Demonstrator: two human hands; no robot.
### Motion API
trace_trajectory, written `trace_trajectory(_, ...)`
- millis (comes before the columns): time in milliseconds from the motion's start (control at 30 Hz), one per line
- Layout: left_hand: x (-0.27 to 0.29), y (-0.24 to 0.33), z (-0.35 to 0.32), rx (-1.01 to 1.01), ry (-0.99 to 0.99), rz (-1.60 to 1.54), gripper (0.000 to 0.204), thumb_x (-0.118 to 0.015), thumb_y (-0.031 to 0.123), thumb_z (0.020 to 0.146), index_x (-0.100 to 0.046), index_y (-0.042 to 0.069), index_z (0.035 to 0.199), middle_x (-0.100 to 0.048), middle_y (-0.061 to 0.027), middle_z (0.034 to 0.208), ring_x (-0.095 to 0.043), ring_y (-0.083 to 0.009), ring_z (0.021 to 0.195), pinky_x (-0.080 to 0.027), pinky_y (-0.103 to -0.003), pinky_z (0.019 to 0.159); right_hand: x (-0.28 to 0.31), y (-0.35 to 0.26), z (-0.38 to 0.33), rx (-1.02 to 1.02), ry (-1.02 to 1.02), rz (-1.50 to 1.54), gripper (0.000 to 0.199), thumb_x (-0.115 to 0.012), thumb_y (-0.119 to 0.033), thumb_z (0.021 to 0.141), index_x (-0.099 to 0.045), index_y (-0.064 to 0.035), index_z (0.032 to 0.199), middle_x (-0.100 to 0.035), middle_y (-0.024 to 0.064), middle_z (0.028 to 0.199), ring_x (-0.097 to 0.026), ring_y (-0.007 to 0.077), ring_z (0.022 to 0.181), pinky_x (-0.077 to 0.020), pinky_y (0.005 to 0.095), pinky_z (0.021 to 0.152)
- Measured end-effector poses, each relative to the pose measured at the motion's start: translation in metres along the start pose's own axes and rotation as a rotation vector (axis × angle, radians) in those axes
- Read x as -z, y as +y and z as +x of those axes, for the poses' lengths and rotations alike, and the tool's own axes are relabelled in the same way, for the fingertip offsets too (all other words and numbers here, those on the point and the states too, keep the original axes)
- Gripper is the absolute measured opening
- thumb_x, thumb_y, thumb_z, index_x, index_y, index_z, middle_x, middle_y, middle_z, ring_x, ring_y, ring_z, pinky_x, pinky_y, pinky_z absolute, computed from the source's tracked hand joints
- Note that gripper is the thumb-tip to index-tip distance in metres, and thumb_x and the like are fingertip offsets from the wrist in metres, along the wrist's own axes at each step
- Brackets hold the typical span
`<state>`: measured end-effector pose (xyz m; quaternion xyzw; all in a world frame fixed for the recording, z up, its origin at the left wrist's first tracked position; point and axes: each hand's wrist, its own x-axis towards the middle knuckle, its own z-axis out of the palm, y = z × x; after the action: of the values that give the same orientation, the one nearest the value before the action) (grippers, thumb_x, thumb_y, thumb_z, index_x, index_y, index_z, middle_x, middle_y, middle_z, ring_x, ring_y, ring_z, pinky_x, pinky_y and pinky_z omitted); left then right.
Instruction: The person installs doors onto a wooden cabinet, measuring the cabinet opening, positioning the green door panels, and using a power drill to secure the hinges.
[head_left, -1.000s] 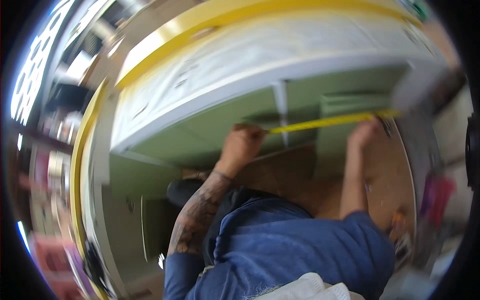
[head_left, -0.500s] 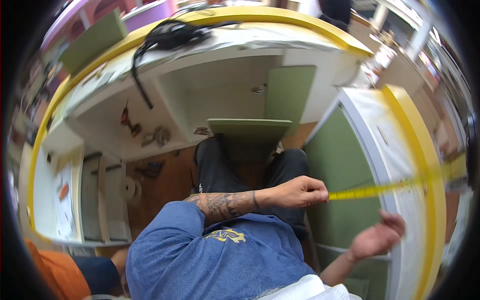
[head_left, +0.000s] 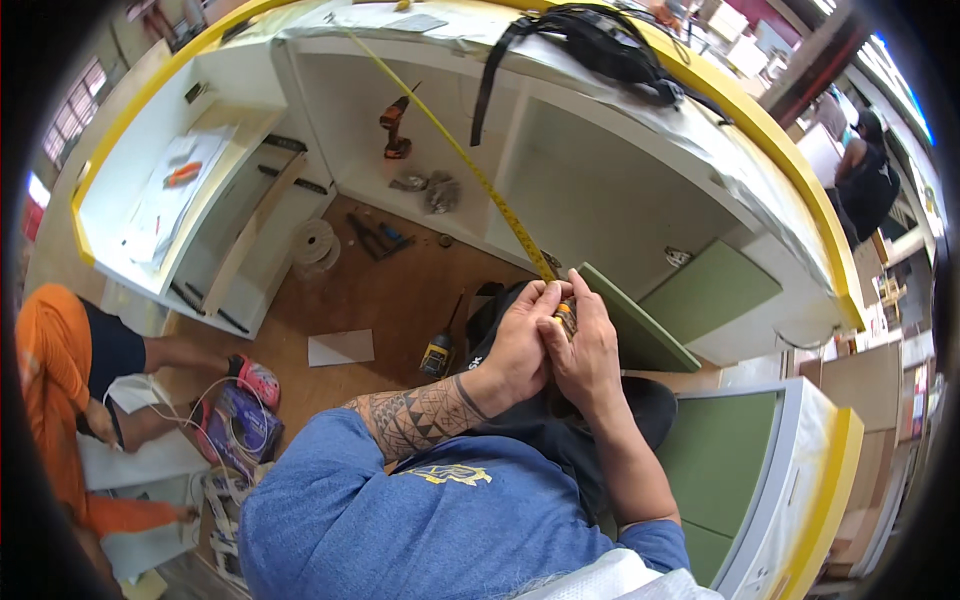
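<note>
Both my hands meet over my lap around a yellow-and-black tape measure (head_left: 567,316). My left hand (head_left: 525,335) is closed, with thumb and fingers at the spot where the yellow blade (head_left: 480,180) leaves the case. My right hand (head_left: 588,350) wraps the case from the other side, hiding most of it. The blade runs out taut, up and left across the open white cabinet (head_left: 405,60), to the covered countertop. A green panel (head_left: 640,325) stands just right of my hands; another green panel (head_left: 715,290) is beyond it.
Inside the cabinet are an orange-black drill (head_left: 395,125) and clear bags of hardware (head_left: 440,193). A second drill (head_left: 437,352), a white roll (head_left: 316,245) and a white sheet (head_left: 340,348) lie on the floor. At left is a person in orange (head_left: 52,340). A black bag (head_left: 590,45) sits on the countertop.
My view has turned left. The blade, earlier stretched rightward from my left hand, now runs up and left. My right hand, earlier empty and apart, has joined the left at the tape measure.
</note>
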<state>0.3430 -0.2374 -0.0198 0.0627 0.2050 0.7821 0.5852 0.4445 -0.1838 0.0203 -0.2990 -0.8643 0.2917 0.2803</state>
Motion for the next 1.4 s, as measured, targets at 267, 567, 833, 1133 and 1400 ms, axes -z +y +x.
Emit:
trace_trajectory(267,0.074,0.041,0.098,-0.084,0.211,-0.048,0.019,-0.056,0.03,0.113,-0.068,0.016,0.112,-0.061,0.005,0.087,-0.058,-0.0084,0.079,-0.052,-0.027,0.074,0.041,0.011,0.065,0.004,-0.371,-0.291,0.068,-0.075,-0.047,0.091,-0.06,-0.0054,0.142,-0.071,0.0253,0.125,-0.068,0.0429,0.118,-0.0525,0.0487,0.104)
trace_trajectory(567,0.158,0.085,0.276,-0.019,0.564,0.048,0.02,-0.06,0.026,0.111,-0.072,0.018,0.098,-0.059,0.0059,0.082,-0.054,-0.0087,0.073,-0.051,-0.029,0.067,0.123,0.091,0.09,-0.115,-0.319,-0.582,0.044,-0.064,-0.03,0.095,-0.065,-0.0085,0.134,-0.071,0.0224,0.109,-0.067,0.0409,0.109,-0.0513,0.0476,0.1)
trace_trajectory(833,0.197,0.144,0.361,-0.186,0.491,0.087,0.011,-0.068,0.023,0.106,-0.071,0.016,0.097,-0.058,0.0035,0.082,-0.054,-0.0093,0.074,-0.048,-0.025,0.063,0.114,0.202,0.115,-0.133,-0.293,-0.426,0.041,-0.065,-0.022,0.092,-0.064,-0.0039,0.129,-0.071,0.0264,0.105,-0.068,0.0448,0.101,-0.054,0.0499,0.091)
trace_trajectory(1133,0.184,0.306,0.355,-0.455,0.577,0.183,0.007,-0.073,0.021,0.102,-0.07,0.016,0.1,-0.062,0.005,0.084,-0.058,-0.0084,0.073,-0.049,-0.024,0.061,0.137,0.232,0.146,-0.047,-0.149,-0.393,0.041,-0.063,-0.013,0.089,-0.065,-0.0073,0.13,-0.071,0.0228,0.102,-0.07,0.0398,0.091,-0.0559,0.0464,0.084)
trace_trajectory(1400,0.171,0.317,0.358,-0.503,0.458,0.153,0.004,-0.074,0.013,0.1,-0.07,0.013,0.102,-0.067,0.003,0.086,-0.06,-0.0088,0.072,-0.05,-0.023,0.058,0.156,0.25,0.175,0.044,-0.115,-0.431,0.046,-0.062,-0.012,0.088,-0.062,-0.0084,0.134,-0.067,0.0206,0.102,-0.066,0.0381,0.092,-0.054,0.0469,0.085)
